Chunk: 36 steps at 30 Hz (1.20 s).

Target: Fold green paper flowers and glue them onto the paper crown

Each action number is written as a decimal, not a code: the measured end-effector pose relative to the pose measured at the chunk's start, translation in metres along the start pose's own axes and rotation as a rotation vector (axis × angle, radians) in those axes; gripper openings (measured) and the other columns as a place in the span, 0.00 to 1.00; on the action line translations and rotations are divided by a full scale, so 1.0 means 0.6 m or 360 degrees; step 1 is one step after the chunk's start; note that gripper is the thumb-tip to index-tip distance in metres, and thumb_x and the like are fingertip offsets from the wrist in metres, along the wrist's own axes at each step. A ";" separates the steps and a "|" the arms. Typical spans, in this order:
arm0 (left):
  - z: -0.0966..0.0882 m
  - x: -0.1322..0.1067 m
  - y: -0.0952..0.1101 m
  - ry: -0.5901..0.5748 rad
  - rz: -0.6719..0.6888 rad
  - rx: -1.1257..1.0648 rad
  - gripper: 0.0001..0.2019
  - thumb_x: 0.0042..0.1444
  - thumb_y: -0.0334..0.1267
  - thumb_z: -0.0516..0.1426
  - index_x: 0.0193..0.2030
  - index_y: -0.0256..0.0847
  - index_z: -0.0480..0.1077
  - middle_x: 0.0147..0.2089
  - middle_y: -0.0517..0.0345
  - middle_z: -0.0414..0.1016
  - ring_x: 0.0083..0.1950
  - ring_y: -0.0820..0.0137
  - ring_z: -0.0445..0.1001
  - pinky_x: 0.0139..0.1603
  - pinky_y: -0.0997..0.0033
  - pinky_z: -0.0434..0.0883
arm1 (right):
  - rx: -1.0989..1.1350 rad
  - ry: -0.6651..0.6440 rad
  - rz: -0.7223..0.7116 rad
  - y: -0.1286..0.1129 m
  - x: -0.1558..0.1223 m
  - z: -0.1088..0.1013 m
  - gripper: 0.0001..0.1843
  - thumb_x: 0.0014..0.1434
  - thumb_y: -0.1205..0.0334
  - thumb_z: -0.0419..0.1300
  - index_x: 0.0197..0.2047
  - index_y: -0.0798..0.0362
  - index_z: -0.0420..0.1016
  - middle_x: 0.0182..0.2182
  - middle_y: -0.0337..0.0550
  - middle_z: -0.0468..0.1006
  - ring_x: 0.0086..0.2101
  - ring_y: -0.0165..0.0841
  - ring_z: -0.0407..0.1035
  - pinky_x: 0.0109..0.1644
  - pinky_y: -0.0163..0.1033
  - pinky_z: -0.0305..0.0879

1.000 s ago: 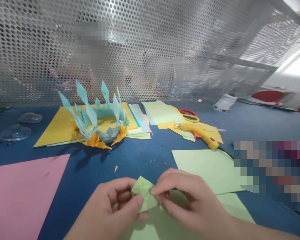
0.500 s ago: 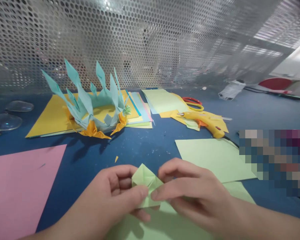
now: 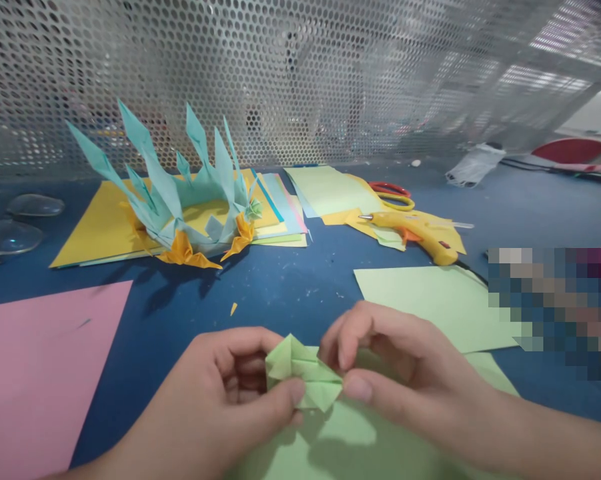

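A small folded light green paper piece [image 3: 303, 370] sits between both hands, low in the middle of the view. My left hand [image 3: 220, 400] pinches its left side with thumb and fingers. My right hand [image 3: 405, 373] pinches its right edge, fingers curled. Beneath the hands lies a flat light green sheet [image 3: 360, 447] on the blue table [image 3: 290, 287].
A teal and orange origami crown [image 3: 180, 200] stands on a stack of coloured sheets [image 3: 100, 230] at the back left. A yellow glue gun [image 3: 420, 233] and red-yellow scissors [image 3: 393, 193] lie at back right. A pink sheet [image 3: 35, 373] lies left, another green sheet [image 3: 435, 303] right. Perforated metal screen [image 3: 300, 73] behind.
The view has tilted down a little. My right thumb and fingers shifted along the green piece's right edge, and the fold looks more opened out; my left hand keeps its pinch.
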State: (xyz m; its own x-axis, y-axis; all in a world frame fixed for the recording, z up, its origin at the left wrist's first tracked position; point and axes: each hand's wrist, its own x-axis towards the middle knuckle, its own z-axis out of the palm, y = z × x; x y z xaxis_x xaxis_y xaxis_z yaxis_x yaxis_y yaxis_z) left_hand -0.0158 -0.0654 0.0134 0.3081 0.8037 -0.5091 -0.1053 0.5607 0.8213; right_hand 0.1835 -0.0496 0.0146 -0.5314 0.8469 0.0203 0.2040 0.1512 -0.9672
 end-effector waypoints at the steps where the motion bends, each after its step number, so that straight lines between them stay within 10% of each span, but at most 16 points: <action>1: 0.002 -0.001 -0.001 0.0040 0.0022 0.0052 0.06 0.38 0.27 0.68 0.23 0.40 0.77 0.22 0.64 0.77 0.25 0.74 0.73 0.28 0.83 0.70 | 0.0063 -0.0001 0.0098 0.002 0.000 0.002 0.07 0.58 0.61 0.62 0.33 0.51 0.67 0.29 0.38 0.73 0.29 0.28 0.68 0.33 0.31 0.68; 17: 0.007 -0.004 -0.001 0.0110 0.0034 0.0293 0.07 0.40 0.30 0.68 0.29 0.43 0.82 0.27 0.61 0.80 0.32 0.68 0.76 0.31 0.79 0.70 | 0.0253 0.0019 0.0250 0.006 0.002 0.013 0.11 0.52 0.73 0.64 0.39 0.51 0.73 0.28 0.34 0.71 0.27 0.24 0.68 0.28 0.28 0.64; 30: -0.002 0.002 -0.006 -0.0096 0.0081 0.0230 0.09 0.45 0.27 0.65 0.33 0.45 0.81 0.29 0.63 0.81 0.36 0.67 0.79 0.35 0.80 0.71 | -0.0185 0.0181 -0.0067 0.005 -0.006 0.020 0.13 0.54 0.75 0.60 0.39 0.47 0.73 0.29 0.33 0.76 0.30 0.24 0.70 0.36 0.26 0.68; 36: 0.000 0.005 0.000 0.0084 0.0112 0.0491 0.05 0.48 0.39 0.64 0.30 0.41 0.78 0.27 0.59 0.79 0.32 0.63 0.77 0.29 0.76 0.71 | -0.0221 0.0397 -0.0189 0.006 -0.003 0.019 0.13 0.55 0.74 0.61 0.39 0.45 0.73 0.31 0.33 0.77 0.31 0.25 0.71 0.36 0.27 0.69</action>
State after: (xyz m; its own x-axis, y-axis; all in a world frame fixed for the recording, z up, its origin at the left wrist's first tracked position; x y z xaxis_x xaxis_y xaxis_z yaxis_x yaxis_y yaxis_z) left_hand -0.0147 -0.0627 0.0120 0.2598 0.8520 -0.4545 0.1699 0.4230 0.8901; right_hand 0.1757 -0.0566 0.0080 -0.3433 0.9157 0.2091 0.2722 0.3100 -0.9109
